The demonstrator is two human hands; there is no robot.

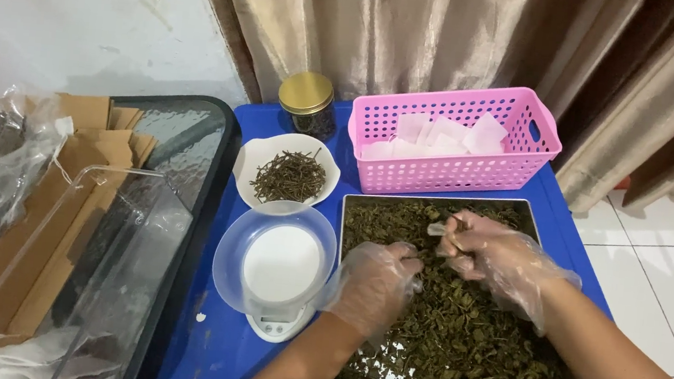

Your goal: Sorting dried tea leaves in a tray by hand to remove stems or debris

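Both gloved hands — left hand (376, 282), right hand (486, 252) — close pinched on dried leaves (462, 342) over the tray (339, 297) — small, light pinches seem best.

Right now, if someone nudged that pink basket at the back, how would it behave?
The pink basket would probably slide easily: its walls are thin perforated plastic and it holds only a few white sachets, so it looks light. On the smooth blue table it may skid rather than tip, being wide and low. Its walls likely flex a little.
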